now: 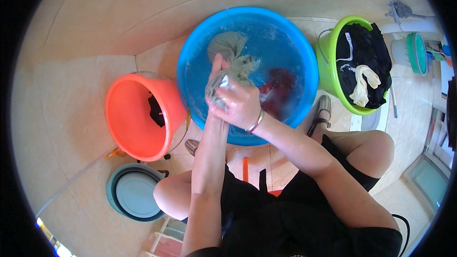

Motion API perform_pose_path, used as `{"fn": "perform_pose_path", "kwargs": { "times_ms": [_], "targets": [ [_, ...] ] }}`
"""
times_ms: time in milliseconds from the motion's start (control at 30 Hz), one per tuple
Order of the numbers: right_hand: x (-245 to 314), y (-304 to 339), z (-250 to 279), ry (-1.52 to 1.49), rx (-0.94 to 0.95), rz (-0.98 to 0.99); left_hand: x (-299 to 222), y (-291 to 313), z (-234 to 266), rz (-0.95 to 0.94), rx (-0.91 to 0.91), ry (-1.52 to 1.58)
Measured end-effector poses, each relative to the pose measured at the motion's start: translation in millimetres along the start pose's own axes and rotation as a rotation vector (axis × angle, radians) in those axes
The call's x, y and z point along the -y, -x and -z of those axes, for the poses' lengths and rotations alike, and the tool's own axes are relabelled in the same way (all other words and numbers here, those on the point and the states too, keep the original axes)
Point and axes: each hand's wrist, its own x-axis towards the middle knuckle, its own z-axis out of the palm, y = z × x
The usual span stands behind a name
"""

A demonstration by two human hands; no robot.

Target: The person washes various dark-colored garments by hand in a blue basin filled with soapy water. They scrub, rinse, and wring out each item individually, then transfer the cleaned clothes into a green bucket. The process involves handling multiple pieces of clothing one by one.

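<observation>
A wet grey-green cloth (230,74) is bunched between my two hands, over a blue basin (312,76) of water. My right hand (240,103) is closed around the near part of the cloth, a bracelet on its wrist. Pressed against it, my left hand (214,77) grips the same cloth, its fingers pointing away from me and its palm partly hidden. The cloth's far end trails into the cloudy water. A dark red cloth (281,88) lies under the water at the right of the basin.
An orange bucket (131,128) with a dark piece inside tilts to the left. On the right, a green bucket (331,47) holds black fabric (364,52) and a cream cloth (364,85). A grey-blue folding basin (114,195) stands near my left knee.
</observation>
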Motion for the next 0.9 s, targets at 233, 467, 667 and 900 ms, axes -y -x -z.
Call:
{"fn": "perform_pose_path", "kwargs": {
  "times_ms": [233,467,667,900],
  "targets": [
    [-109,23,-22,-0.007,0.17,-0.592,21,-9,10,-0.189,-0.437,-0.577],
    [-189,24,6,0.51,0.359,-0.752,31,7,43,0.026,-0.21,-0.743],
    [-129,12,-12,0.574,0.462,-0.12,24,-13,108,-0.24,-0.645,-0.701],
    [-160,58,-75,0.672,0.854,-0.148,18,-23,121,-0.374,-0.576,-1.096]
  ]
}}
